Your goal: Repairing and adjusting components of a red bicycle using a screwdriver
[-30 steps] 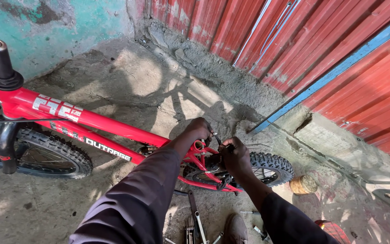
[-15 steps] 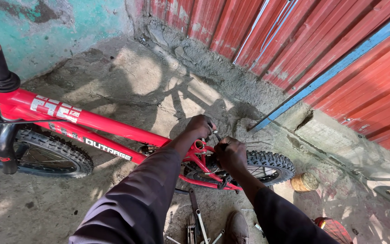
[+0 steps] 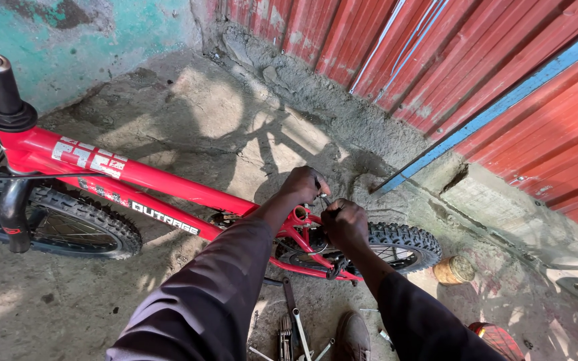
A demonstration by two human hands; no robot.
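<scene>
A red bicycle frame [image 3: 168, 184] stands across the concrete floor, with a black knobby front tyre [image 3: 81, 220] at the left and a rear tyre [image 3: 406, 241] at the right. Both my hands meet at the top of the seat tube [image 3: 300, 215]. My left hand [image 3: 304, 186] is closed over the seat clamp area. My right hand [image 3: 344, 224] grips a thin dark tool [image 3: 324, 199] pointed at the same spot. Dark sleeves cover both arms. What lies under my fingers is hidden.
Several metal wrenches [image 3: 294, 327] lie on the floor below the frame, beside my shoe [image 3: 351, 337]. A small round tin [image 3: 454, 270] sits right of the rear tyre. A red corrugated metal wall [image 3: 490, 73] and a rough concrete kerb [image 3: 342, 113] run behind.
Both hands stay at the seat clamp; the right hand has shifted slightly upward toward the left hand. The bicycle has not moved.
</scene>
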